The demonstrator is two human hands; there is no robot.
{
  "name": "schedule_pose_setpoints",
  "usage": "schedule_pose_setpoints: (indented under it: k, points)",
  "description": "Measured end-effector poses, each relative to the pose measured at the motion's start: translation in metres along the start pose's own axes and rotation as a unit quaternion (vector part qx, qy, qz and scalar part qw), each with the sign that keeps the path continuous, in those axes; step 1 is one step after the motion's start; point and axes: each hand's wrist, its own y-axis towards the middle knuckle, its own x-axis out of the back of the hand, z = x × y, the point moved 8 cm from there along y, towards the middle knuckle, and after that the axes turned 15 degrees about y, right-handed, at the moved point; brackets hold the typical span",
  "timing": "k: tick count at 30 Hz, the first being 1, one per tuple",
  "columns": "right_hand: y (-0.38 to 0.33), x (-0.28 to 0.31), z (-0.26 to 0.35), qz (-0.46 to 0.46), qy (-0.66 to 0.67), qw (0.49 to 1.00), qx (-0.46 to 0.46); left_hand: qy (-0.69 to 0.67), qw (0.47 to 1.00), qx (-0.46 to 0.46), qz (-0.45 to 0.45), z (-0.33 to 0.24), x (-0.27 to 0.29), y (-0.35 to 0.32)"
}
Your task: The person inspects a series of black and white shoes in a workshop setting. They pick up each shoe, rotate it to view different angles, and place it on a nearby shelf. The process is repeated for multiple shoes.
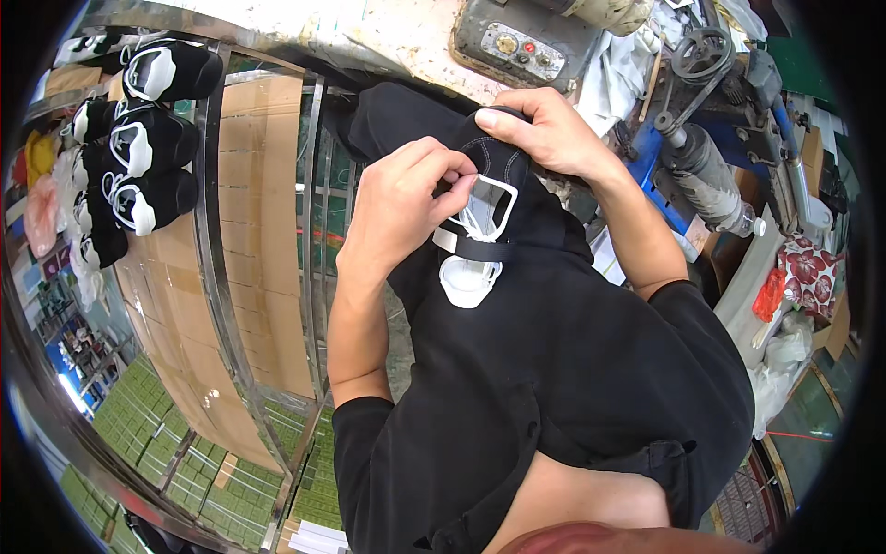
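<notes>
A black shoe (499, 155) with pale stitching lies against my dark clothing, toe away from me. White trim (510, 209) frames its opening, and white laces (477, 222) hang loosely inside. My right hand (556, 137) wraps round the toe end, thumb pressed on top. At the near-left corner of the trim, my left hand (395, 201) pinches with thumb and forefinger; whether lace or trim edge is between the fingertips I cannot tell. Closer to my body, a dark strap (482, 249) crosses the shoe above a white rounded end piece (469, 284).
At left, a metal rack (214, 185) with cardboard-lined shelves holds several black-and-white shoes (152, 148). Ahead is a stained worktable (392, 42) bearing a grey machine with a control panel (524, 48). Machinery with a handwheel (701, 55) stands at right, near plastic bags (780, 355).
</notes>
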Motion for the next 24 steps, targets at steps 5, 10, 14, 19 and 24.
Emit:
schedule_pose_setpoints:
  k: [5,10,14,19,24]
  points:
    - [0.0011,-0.0016,0.0001,0.001,0.005,1.0,0.013,0.053,0.998,-0.024,-0.008,-0.0061,0.0025,0.0017]
    - [0.0017,0.0005,-0.0061,-0.002,-0.006,1.0,-0.004,-0.017,1.0,0.011,0.007,0.0015,-0.0006,-0.0021]
    - [0.0,0.0002,-0.0047,-0.005,-0.002,1.0,0.009,-0.032,0.999,0.019,0.03,0.0025,-0.002,-0.0014]
    - [-0.0022,-0.0011,0.0001,-0.006,-0.012,0.999,0.029,0.001,1.0,0.0,0.021,-0.0013,-0.0019,-0.001]
    - [-0.0027,-0.0006,-0.0046,0.012,-0.044,0.999,-0.005,0.048,0.999,-0.013,-0.013,-0.0047,-0.004,-0.0059]
